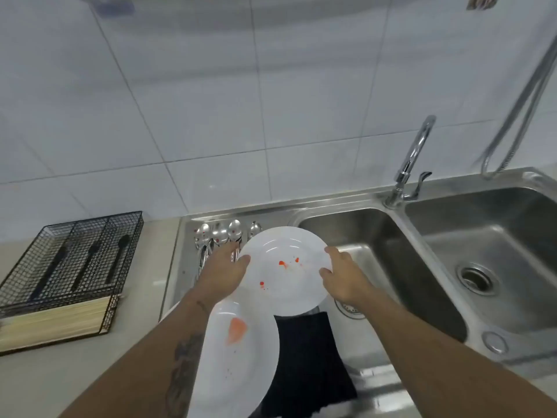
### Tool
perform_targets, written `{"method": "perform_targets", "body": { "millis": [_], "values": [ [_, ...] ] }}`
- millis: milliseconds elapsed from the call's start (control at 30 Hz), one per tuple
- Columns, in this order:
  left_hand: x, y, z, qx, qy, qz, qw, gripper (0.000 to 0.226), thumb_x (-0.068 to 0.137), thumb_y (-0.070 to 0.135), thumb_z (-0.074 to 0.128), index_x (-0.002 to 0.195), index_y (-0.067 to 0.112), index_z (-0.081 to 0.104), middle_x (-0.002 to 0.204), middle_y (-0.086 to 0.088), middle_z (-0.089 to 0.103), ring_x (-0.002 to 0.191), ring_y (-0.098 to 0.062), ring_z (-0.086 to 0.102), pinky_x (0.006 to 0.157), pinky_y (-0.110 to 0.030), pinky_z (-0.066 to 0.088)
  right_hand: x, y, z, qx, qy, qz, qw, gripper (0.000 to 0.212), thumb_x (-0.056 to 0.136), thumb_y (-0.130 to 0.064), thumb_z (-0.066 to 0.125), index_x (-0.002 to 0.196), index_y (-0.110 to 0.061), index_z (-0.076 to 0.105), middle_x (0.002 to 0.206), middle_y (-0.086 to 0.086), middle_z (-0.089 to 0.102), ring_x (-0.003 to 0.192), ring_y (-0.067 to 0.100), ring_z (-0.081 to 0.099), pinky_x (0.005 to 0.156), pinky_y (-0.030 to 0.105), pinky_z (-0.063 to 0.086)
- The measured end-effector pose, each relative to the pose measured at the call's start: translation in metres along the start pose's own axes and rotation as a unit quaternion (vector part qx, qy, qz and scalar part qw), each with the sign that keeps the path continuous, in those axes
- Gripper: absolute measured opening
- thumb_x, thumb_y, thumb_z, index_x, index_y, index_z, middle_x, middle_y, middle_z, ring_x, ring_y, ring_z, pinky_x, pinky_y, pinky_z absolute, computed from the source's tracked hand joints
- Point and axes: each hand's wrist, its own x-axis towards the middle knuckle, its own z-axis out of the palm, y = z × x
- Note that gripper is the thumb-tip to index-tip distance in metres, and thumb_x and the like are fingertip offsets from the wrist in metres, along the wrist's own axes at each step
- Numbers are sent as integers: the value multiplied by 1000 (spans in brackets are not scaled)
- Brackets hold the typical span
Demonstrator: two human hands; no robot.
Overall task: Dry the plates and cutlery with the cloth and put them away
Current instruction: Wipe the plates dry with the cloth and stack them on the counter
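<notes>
Both hands hold one white plate (pixel 286 267) by its rim, above the steel draining board beside the sink. The left hand (pixel 221 273) grips the plate's left edge, thumb curled over the top of the rim and fingers hidden behind it. The right hand (pixel 343 274) grips the opposite edge the same way, thumb on the face of the rim. The plate tilts toward the camera and carries a few red spots near its middle.

Below the left hand, against the left forearm, a second white plate (pixel 238 357) lies with an orange-red smear on it. Just below the right hand, under the held plate's near edge, a dark cloth (pixel 307 363) lies on the draining board, touching the second plate's right side.

Beyond the left hand's fingertips a row of metal spoons (pixel 223 233) rests on the draining board. Well to the left of the left hand, on the bench, stands a black wire cutlery tray (pixel 75 260) holding dark utensils and pale chopsticks. To the right of the right hand are the sink basins (pixel 391 257) and a tap (pixel 410 164).
</notes>
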Motion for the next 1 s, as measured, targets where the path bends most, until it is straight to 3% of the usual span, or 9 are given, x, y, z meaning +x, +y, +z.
{"method": "perform_targets", "body": {
  "millis": [133, 267, 333, 467, 567, 700, 800, 867, 1000],
  "values": [
    [11, 7, 11, 31, -28, -14, 999, 41, 94, 23, 62, 133, 14, 54, 120, -1, 56, 94, -19, 56, 81, -28, 43, 9, 4, 3, 17, -6, -17, 1000, 58, 93, -24, 46, 147, -21, 26, 145, 8, 34, 129, 29, 41, 105, 42, 38],
    [20, 8, 21, 48, -57, -52, 996, 62, 93, 30, 63, 149, 17, 40, 143, -6, 51, 117, -25, 56, 91, -29, 44, 15, 5, 5, 41, -10, -15, 999, 56, 95, -21, 45, 148, -19, 25, 147, 6, 30, 129, 28, 40, 104, 37, 36],
    [21, 9, 24, 26, -63, -70, 995, 65, 92, 29, 63, 151, 19, 37, 143, -7, 50, 114, -24, 57, 89, -29, 45, 17, 6, 7, 52, -6, -14, 999, 57, 96, -19, 45, 148, -19, 25, 147, 4, 29, 129, 27, 40, 104, 37, 36],
    [25, 11, 23, -42, -55, -101, 993, 67, 86, 23, 62, 148, 24, 39, 127, -2, 59, 97, -20, 65, 83, -36, 56, 22, 2, 6, 88, 7, -17, 996, 56, 95, -18, 45, 148, -21, 25, 145, 3, 29, 125, 25, 42, 103, 38, 40],
    [26, 19, 19, -100, -55, -89, 989, 64, 83, 15, 60, 144, 25, 43, 116, 2, 62, 92, -17, 65, 71, -32, 56, 26, -3, -2, 107, 32, -20, 994, 54, 96, -17, 43, 146, -24, 26, 143, 0, 29, 113, 19, 43, 100, 37, 43],
    [19, 44, 8, -181, -47, -46, 981, 41, 80, 6, 55, 107, 37, 58, 111, 1, 64, 98, -20, 63, 91, -47, 55, 29, -14, -26, 137, 76, -27, 987, 53, 97, -15, 42, 147, -25, 28, 143, 0, 31, 107, 11, 38, 93, 28, 36],
    [5, 57, -3, -275, -43, -15, 960, 43, 70, 8, 53, 99, 40, 62, 107, 5, 67, 106, -25, 62, 96, -48, 52, 21, -27, -46, 176, 122, -31, 976, 52, 97, -15, 44, 147, -23, 32, 144, 1, 35, 117, 16, 42, 99, 31, 36],
    [-7, 60, -11, -343, -39, 3, 938, 45, 68, 8, 51, 98, 39, 65, 102, 8, 69, 100, -22, 64, 88, -42, 53, 9, -37, -56, 201, 145, -36, 968, 51, 97, -15, 45, 146, -23, 34, 144, 2, 38, 124, 18, 42, 103, 36, 37],
    [-31, 51, -23, -441, -37, 37, 896, 57, 64, 8, 47, 116, 23, 66, 110, -5, 70, 99, -28, 64, 70, -37, 53, -24, -59, -59, 229, 158, -56, 959, 48, 97, -14, 46, 143, -23, 38, 140, 0, 42, 115, 11, 39, 99, 30, 33]
  ]
}}
